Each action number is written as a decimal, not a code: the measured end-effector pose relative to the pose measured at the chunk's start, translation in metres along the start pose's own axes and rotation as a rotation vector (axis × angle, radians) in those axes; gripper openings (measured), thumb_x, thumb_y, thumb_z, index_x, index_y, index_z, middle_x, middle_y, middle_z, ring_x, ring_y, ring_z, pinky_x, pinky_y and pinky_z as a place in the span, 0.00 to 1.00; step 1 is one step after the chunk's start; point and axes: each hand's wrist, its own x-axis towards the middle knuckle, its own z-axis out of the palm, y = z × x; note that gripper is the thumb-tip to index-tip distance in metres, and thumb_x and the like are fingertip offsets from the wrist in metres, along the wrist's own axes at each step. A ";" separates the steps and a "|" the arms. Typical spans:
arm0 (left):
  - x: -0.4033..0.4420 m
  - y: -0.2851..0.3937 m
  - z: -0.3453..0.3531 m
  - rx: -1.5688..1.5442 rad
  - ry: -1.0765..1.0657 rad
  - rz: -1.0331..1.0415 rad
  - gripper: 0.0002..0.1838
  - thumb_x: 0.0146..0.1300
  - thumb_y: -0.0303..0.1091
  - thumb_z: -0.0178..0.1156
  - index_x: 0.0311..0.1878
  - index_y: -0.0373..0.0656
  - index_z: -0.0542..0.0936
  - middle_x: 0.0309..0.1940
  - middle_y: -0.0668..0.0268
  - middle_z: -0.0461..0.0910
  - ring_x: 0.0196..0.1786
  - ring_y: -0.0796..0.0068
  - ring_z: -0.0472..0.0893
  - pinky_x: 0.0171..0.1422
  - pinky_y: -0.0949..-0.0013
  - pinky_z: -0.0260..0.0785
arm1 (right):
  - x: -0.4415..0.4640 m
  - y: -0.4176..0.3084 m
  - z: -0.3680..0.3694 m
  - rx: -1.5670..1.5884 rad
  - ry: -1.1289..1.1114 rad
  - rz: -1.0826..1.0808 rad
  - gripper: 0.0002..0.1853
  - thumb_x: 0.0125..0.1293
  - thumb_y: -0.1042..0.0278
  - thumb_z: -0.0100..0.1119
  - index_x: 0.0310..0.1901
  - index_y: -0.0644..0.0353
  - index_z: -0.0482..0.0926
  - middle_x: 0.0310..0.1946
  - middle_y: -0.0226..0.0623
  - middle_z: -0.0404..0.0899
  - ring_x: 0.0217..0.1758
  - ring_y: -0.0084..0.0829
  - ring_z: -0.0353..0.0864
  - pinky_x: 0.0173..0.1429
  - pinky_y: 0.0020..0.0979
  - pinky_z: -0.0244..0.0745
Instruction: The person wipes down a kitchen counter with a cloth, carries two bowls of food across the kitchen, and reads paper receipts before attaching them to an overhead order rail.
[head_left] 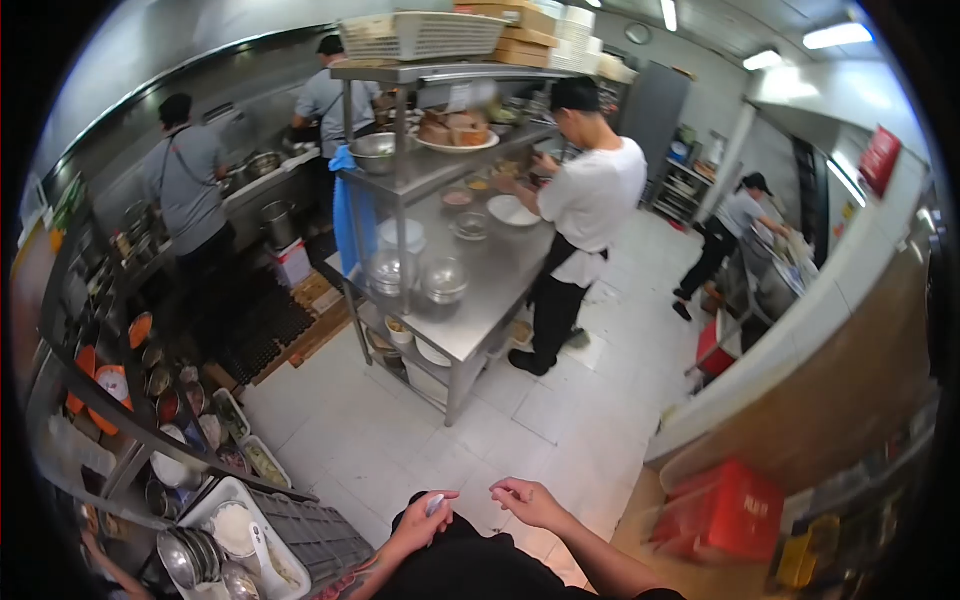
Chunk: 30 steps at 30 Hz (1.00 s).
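Near the bottom centre, my left hand (425, 518) has its fingers wrapped round a small whitish object (434, 505), too small to name. My right hand (528, 501) is just to the right of it, a short gap apart, with its fingers curled; whether it holds anything is hidden. Both hands are in front of my dark clothing, above the tiled floor (400, 450). Nearest on the left stands a white tray (290, 540) with a container of white food (233, 528), a white ladle and metal bowls (190, 557).
A steel table (460, 325) with bowls stands ahead; a person in white (595, 190) works at it. Two people are at the stoves, back left; another person (740, 220) bends at the right. A red box (722, 512) is lower right, shelves (120, 440) left.
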 end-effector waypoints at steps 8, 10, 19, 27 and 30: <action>0.129 0.017 -0.059 -0.464 0.343 0.071 0.23 0.75 0.45 0.55 0.63 0.38 0.71 0.32 0.70 0.76 0.32 0.82 0.73 0.38 0.76 0.67 | 0.147 -0.070 -0.012 -0.144 -0.063 -0.278 0.16 0.73 0.58 0.58 0.52 0.62 0.80 0.41 0.36 0.83 0.38 0.24 0.83 0.44 0.27 0.78; 0.172 0.038 -0.071 -0.541 0.343 0.046 0.25 0.74 0.45 0.57 0.65 0.38 0.70 0.34 0.69 0.76 0.34 0.82 0.73 0.39 0.75 0.68 | 0.173 -0.074 -0.016 -0.131 -0.014 -0.281 0.16 0.71 0.58 0.61 0.53 0.59 0.78 0.44 0.36 0.81 0.38 0.26 0.83 0.43 0.27 0.78; 0.310 0.264 -0.106 -0.468 0.292 0.774 0.25 0.73 0.37 0.56 0.69 0.40 0.66 0.44 0.70 0.72 0.42 0.80 0.72 0.50 0.72 0.66 | 0.323 -0.263 -0.138 -0.112 -0.052 -0.683 0.22 0.67 0.66 0.66 0.59 0.61 0.71 0.39 0.36 0.84 0.41 0.28 0.85 0.46 0.30 0.80; 0.363 0.300 -0.106 -0.213 0.296 0.797 0.27 0.69 0.30 0.61 0.68 0.37 0.65 0.54 0.67 0.70 0.57 0.75 0.73 0.64 0.67 0.66 | 0.363 -0.262 -0.161 -0.063 0.263 -0.740 0.15 0.63 0.74 0.66 0.50 0.66 0.78 0.37 0.42 0.86 0.38 0.30 0.88 0.43 0.30 0.82; 0.383 0.305 -0.099 -0.092 0.321 0.804 0.22 0.70 0.31 0.60 0.64 0.34 0.69 0.54 0.65 0.72 0.55 0.73 0.75 0.65 0.65 0.66 | 0.373 -0.266 -0.175 0.069 0.397 -0.690 0.05 0.64 0.77 0.64 0.40 0.68 0.82 0.27 0.41 0.86 0.32 0.29 0.89 0.38 0.28 0.81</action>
